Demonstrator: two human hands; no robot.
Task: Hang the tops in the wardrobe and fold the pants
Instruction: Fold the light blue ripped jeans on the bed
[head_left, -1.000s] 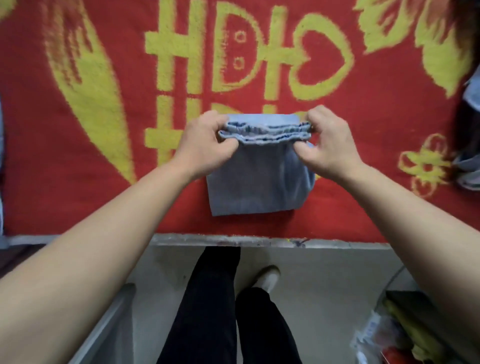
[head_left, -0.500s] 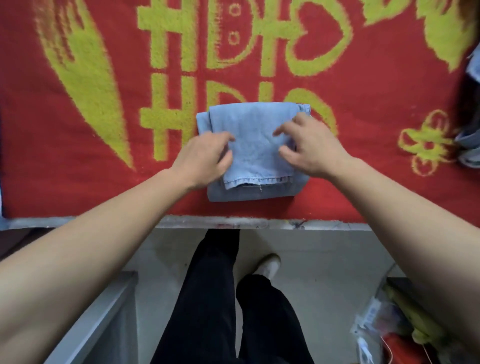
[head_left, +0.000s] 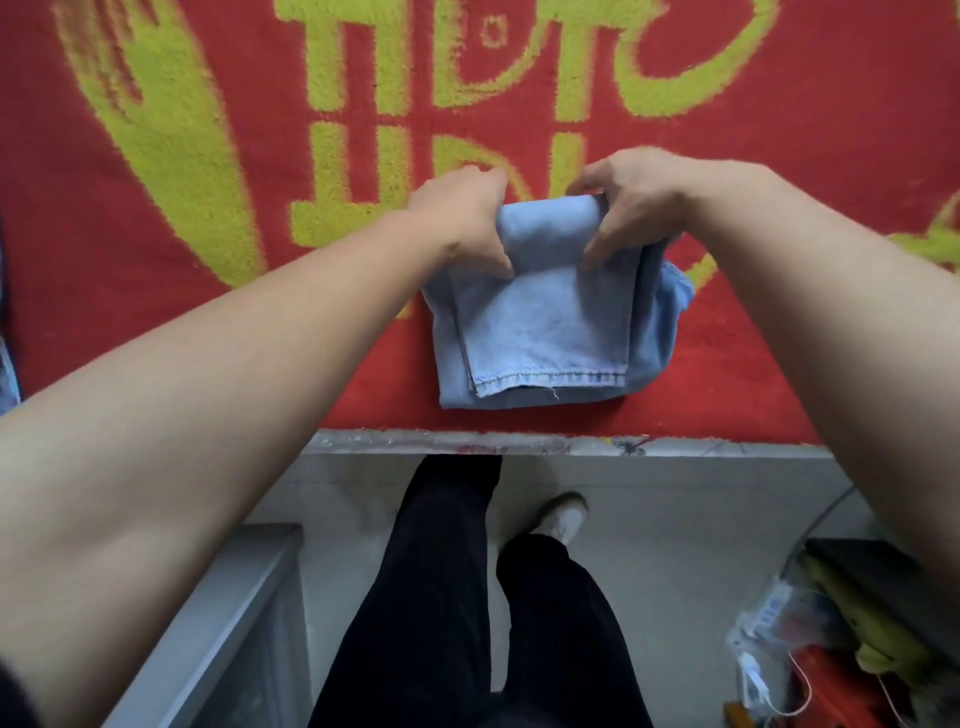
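Observation:
A pair of light blue denim pants lies folded into a small thick bundle on the red and yellow blanket, close to the bed's near edge. The stitched hem faces me at the bottom. My left hand grips the bundle's far left corner, thumb on top and fingers curled behind. My right hand grips the far right corner the same way, and the far edge is raised off the blanket.
The bed's grey edge runs across below the pants. Beneath it are my black trouser legs and a white shoe on the floor. A grey box stands at lower left, a cluttered bin with bags at lower right.
The waistband end was laid over toward me and pressed flat. Now both hands have moved to the bundle's far edge and grip it, lifting that edge up.

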